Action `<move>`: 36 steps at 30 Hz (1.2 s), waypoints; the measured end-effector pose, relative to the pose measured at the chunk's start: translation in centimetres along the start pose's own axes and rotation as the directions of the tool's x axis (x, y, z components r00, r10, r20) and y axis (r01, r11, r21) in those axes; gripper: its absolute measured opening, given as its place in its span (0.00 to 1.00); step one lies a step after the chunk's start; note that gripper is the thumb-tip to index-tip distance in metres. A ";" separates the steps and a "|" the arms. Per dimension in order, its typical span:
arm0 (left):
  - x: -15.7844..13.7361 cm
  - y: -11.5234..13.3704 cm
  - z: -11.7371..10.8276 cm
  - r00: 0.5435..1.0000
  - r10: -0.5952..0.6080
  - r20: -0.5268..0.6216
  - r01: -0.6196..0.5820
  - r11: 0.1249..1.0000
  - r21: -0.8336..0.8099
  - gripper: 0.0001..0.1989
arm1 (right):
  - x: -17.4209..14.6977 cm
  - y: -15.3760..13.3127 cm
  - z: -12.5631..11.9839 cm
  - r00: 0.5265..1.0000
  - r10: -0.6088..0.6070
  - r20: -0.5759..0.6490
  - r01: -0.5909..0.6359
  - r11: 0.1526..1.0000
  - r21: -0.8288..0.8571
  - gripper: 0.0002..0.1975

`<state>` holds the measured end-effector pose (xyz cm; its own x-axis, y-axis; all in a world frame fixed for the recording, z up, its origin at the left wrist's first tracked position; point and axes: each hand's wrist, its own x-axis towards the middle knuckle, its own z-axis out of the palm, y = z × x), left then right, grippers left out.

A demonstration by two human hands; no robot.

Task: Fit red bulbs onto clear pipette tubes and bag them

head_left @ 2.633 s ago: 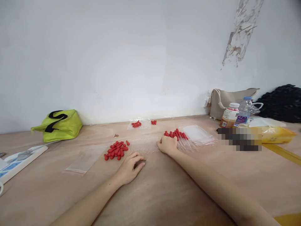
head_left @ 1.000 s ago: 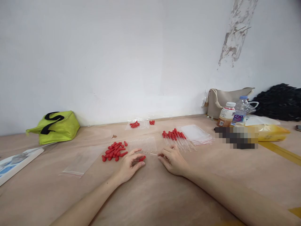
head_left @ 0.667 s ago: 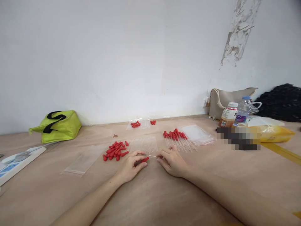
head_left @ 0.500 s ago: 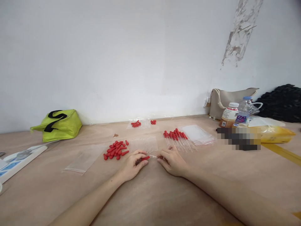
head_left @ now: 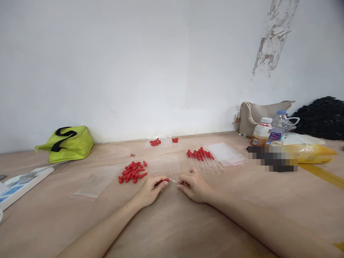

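Note:
Pinched in the fingers of my left hand (head_left: 150,190) is a red rubber bulb (head_left: 167,180), mostly hidden by those fingers. A thin clear dropper tube (head_left: 173,181) runs from the bulb to my right hand (head_left: 196,188), whose closed fingertips grip its other end. The tube slopes slightly down to the right and meets the bulb's mouth; how deep it sits I cannot tell. Beside my left hand lies a pile of loose red bulbs (head_left: 131,172). Behind both hands is a row of clear tubes (head_left: 163,165). Droppers with red bulbs fitted (head_left: 200,154) lie beyond my right hand.
Clear zip bags lie at left (head_left: 94,184) and in a stack at right (head_left: 225,154). More red bulbs (head_left: 155,142) rest on plastic near the wall. A green bag (head_left: 71,145) and power strip (head_left: 27,181) stand left; bottles (head_left: 262,132) and a yellow pack (head_left: 313,152) stand right.
My right hand has shifted slightly left. Less of the red bulb shows beyond my left fingers, and the tube now tilts down more to the right.

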<state>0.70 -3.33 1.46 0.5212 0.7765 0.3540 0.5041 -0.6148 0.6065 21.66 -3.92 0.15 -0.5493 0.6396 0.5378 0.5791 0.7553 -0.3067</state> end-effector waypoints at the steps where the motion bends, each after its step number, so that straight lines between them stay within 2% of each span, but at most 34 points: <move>1: 0.0 0.0 0.0 1.000 0.001 0.000 -0.001 1.000 0.005 0.12 | 0.0 0.0 0.1 1.000 -0.006 0.001 0.006 1.000 0.002 0.06; 5: -0.2 0.1 -0.1 1.000 0.015 0.004 -0.015 1.000 0.025 0.12 | 0.2 0.4 0.1 0.998 -0.043 0.036 0.043 0.999 0.010 0.06; 10: -0.4 0.1 0.0 0.995 0.054 0.082 -0.059 0.997 0.059 0.12 | 0.3 1.2 -0.3 0.988 -0.134 0.080 0.140 0.988 -0.065 0.06; 17: -0.7 -0.1 0.4 0.988 0.087 0.129 -0.105 0.985 0.134 0.12 | 0.0 1.1 0.2 0.984 -0.176 0.032 0.178 0.964 -0.198 0.09; 21: -0.9 0.0 0.5 0.984 0.117 0.135 -0.139 0.975 0.172 0.12 | -0.1 0.6 0.6 0.988 -0.155 0.028 0.157 0.966 -0.203 0.10; 29: -1.0 0.1 0.3 0.971 0.203 0.125 -0.226 0.949 0.221 0.11 | -0.1 -0.6 1.0 0.996 -0.026 0.089 0.039 0.987 -0.154 0.11; 33: -1.2 -0.6 0.0 0.929 0.360 0.083 -0.370 0.895 0.251 0.12 | 0.1 -1.4 0.5 0.991 0.041 0.126 -0.024 0.990 -0.136 0.13; 36: -1.4 -1.2 -0.1 0.900 0.428 0.082 -0.433 0.856 0.281 0.17 | 0.3 -2.2 -0.3 0.991 0.008 0.136 0.013 0.988 -0.152 0.10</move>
<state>-0.72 -3.67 0.32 0.7415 0.4241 0.5200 0.3995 -0.9016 0.1656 20.46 -5.45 1.21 -0.6213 0.6594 0.4233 0.6569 0.7328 -0.1772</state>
